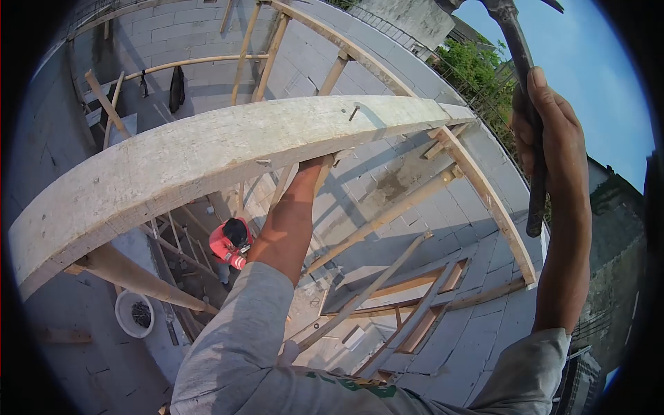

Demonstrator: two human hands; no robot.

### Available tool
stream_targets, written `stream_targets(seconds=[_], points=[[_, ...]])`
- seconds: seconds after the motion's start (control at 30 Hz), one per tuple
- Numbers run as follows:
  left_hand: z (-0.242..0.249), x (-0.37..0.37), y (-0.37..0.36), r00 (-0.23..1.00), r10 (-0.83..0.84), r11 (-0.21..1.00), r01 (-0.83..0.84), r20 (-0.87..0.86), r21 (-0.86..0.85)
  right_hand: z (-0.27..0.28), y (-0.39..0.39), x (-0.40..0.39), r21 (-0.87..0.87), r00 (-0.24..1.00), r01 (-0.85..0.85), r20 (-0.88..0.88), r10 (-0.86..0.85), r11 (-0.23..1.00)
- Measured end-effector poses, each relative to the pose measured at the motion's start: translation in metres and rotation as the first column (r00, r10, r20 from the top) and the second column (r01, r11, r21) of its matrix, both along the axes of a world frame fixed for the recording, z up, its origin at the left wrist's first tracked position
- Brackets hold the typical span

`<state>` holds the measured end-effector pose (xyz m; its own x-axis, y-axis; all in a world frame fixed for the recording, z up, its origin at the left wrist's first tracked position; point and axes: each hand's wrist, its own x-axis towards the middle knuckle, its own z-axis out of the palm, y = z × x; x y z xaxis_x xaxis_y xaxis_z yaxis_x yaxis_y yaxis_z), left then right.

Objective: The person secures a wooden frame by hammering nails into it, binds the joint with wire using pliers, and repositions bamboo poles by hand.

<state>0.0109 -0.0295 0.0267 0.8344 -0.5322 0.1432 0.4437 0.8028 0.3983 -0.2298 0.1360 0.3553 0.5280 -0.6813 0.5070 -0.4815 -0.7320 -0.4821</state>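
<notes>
While the right hand [551,135] grips a hammer [517,43] at upper right, the central beam [228,145] hides the left hand, grip unclear.

the dark hammer [514,38] is raised, its handle nearly upright. below it a long, pale beam [228,138] runs across, with a nail [354,113] jutting at a slant from its face.

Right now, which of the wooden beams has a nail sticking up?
The wide, pale beam nearest the camera; its nail sticks up toward the right end. I can make out none on the thinner beams behind.
</notes>
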Motion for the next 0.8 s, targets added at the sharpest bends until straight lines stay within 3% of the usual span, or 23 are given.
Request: stream_targets(seconds=[0.03,0.1,0.17,0.23,0.27,0.3,0.4,0.47,0.57,0.6,0.63,0.7,0.8], points=[[0.006,-0.003,-0.001,1.0,0.009,1.0,-0.009,0.01,-0.004,0.024,0.008,-0.007,-0.056,0.977,-0.057,0.201,0.067,0.997],[0.007,-0.001,0.0,1.0,0.013,1.0,-0.013,0.02,0.001,0.096,-0.02,-0.046,-0.221,0.861,-0.315,0.341,0.376,0.923],[0.005,-0.001,-0.004,1.0,0.019,1.0,-0.019,0.019,0.015,0.105,-0.004,-0.024,-0.331,0.59,-0.349,0.65,0.479,0.877],[0.001,-0.003,-0.006,1.0,0.02,0.999,-0.02,0.016,0.03,0.099,-0.045,-0.016,-0.407,0.377,-0.276,0.788,0.488,0.871],[-0.003,-0.003,-0.004,1.0,0.017,0.999,-0.017,0.013,0.033,0.045,-0.043,0.004,-0.259,0.437,-0.435,0.777,0.454,0.862],[-0.005,-0.001,-0.005,1.0,0.013,0.999,-0.014,0.011,0.04,0.029,-0.04,-0.003,-0.254,0.44,-0.432,0.778,0.448,0.865],[0.004,-0.001,-0.008,0.999,-0.003,0.999,0.0,0.052,0.049,-0.009,-0.025,-0.025,-0.036,0.773,-0.254,0.594,0.225,0.967],[0.006,-0.001,-0.007,0.999,0.022,1.0,-0.023,0.029,0.018,-0.012,-0.021,-0.025,0.048,0.93,-0.119,0.355,0.094,0.992],[0.002,0.0,-0.012,1.0,0.02,0.998,-0.021,0.016,0.064,-0.028,-0.012,-0.041,0.167,0.986,0.165,-0.048,-0.16,0.972],[0.004,0.0,-0.01,0.999,0.029,0.997,-0.03,0.022,0.065,-0.009,0.002,-0.042,0.009,0.967,0.193,0.167,-0.192,0.981],[0.004,0.0,-0.009,0.999,0.034,0.997,-0.036,0.03,0.067,0.019,0.008,-0.052,-0.074,0.95,0.076,0.308,-0.05,0.994],[0.002,0.0,-0.009,0.999,0.035,0.996,-0.038,0.037,0.08,0.091,-0.029,-0.092,-0.396,0.681,-0.026,0.666,0.306,0.918],[-0.004,0.0,-0.011,0.999,0.04,0.995,-0.042,0.031,0.086,0.106,0.005,-0.033,-0.423,0.369,-0.125,0.82,0.438,0.897]])
